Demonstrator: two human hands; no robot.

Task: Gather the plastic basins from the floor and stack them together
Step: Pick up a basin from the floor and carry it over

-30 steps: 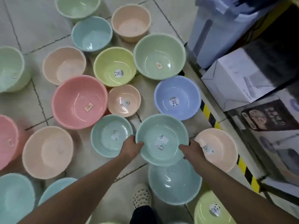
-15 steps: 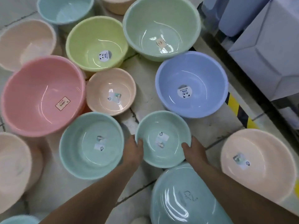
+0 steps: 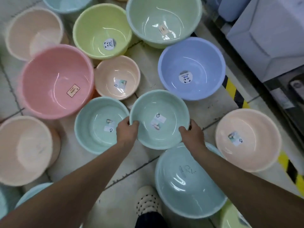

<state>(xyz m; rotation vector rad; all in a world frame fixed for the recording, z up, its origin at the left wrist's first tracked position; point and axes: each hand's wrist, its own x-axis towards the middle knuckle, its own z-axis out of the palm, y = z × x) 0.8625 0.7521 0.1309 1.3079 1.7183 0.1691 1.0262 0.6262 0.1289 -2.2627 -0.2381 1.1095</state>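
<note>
With the left hand (image 3: 127, 131) and right hand (image 3: 191, 134) clamped on opposite rims of the small teal basin (image 3: 158, 119), held above the floor (image 3: 148, 66) beside its twin basin (image 3: 100, 125), a tilted lowering could jam the rims.

Pale tiled floor (image 3: 148, 66), pastel plastic basins (image 3: 56, 81) crowded across it
</note>
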